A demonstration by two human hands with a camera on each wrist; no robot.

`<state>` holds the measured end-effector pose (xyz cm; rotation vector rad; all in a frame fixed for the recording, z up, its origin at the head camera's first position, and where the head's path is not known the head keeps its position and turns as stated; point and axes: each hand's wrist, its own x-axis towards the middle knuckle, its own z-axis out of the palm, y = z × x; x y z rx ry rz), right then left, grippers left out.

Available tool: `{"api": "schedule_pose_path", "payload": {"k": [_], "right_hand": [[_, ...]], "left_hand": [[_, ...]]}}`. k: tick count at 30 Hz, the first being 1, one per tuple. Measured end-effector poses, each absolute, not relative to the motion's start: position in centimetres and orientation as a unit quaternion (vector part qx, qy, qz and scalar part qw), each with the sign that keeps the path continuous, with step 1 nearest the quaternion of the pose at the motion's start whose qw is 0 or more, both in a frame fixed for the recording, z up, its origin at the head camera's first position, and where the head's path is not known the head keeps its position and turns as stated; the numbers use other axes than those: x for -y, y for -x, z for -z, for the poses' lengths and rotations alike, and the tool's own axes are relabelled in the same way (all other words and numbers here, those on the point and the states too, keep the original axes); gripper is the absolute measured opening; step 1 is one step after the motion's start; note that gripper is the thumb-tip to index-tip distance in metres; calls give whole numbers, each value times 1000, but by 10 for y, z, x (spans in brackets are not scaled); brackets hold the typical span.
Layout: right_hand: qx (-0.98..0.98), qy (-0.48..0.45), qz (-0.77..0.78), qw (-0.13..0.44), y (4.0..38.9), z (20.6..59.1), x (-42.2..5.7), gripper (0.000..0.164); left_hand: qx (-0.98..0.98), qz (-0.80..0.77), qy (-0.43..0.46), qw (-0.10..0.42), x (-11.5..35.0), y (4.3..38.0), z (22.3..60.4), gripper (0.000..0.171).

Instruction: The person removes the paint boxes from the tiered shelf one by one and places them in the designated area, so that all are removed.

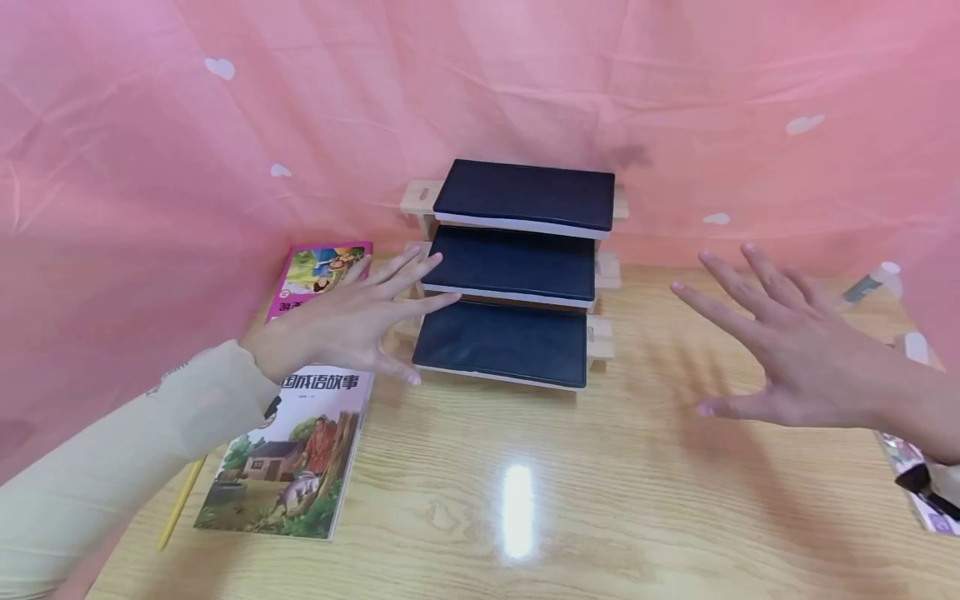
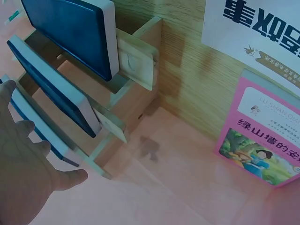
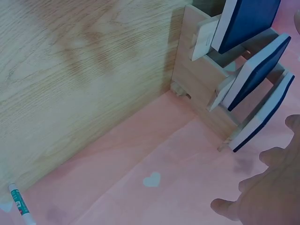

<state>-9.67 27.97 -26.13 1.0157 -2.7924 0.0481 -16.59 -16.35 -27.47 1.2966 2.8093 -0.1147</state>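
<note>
Flanking rack (image 1: 517, 265), outspread: left hand (image 1: 351, 321), right hand (image 1: 806, 358).

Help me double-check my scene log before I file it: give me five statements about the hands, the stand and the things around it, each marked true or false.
1. The left hand and right hand have spread fingers and hold nothing. True.
2. Three dark-topped slabs sit on a wooden stand. True.
3. The right hand rests on the top slab. False: it is apart from the slabs, right of the stand in the head view.
4. The farmhouse-cover book lies right of the stand. False: it lies on the left in the head view.
5. A yellow stick lies beside that book. True.
</note>
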Motion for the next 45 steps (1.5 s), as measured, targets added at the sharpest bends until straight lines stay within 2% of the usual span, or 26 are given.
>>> {"api": "schedule_pose_path", "payload": {"k": [5,7,11,14,21,25,29,35,45], "right_hand": [[938,-337,-24,79,98,260,-279,108],[940,-331,-33,70,99,257,-279,107],[943,-317,-84,58,103,245,-278,104],[936,-313,-143,73,109,235,-276,104],[908,-318,-224,153,140,223,-255,97],[902,-317,-223,191,165,223,-235,89],[889,-325,-257,196,194,224,-216,85],[904,-315,-247,152,236,220,-191,79],[928,-323,-182,42,281,224,-161,83]], "left_hand": [[-913,-26,-407,23,165,167,275,90],[-917,-111,-382,22,166,167,276,78],[-895,-344,-284,18,170,167,285,42],[-865,-458,-203,20,173,169,298,30],[-801,-594,-34,64,179,186,341,40],[-743,-658,27,117,178,198,364,46],[-700,-693,54,164,175,207,376,45],[-661,-721,53,199,171,216,382,40],[-667,-715,73,196,176,208,394,43]]}}
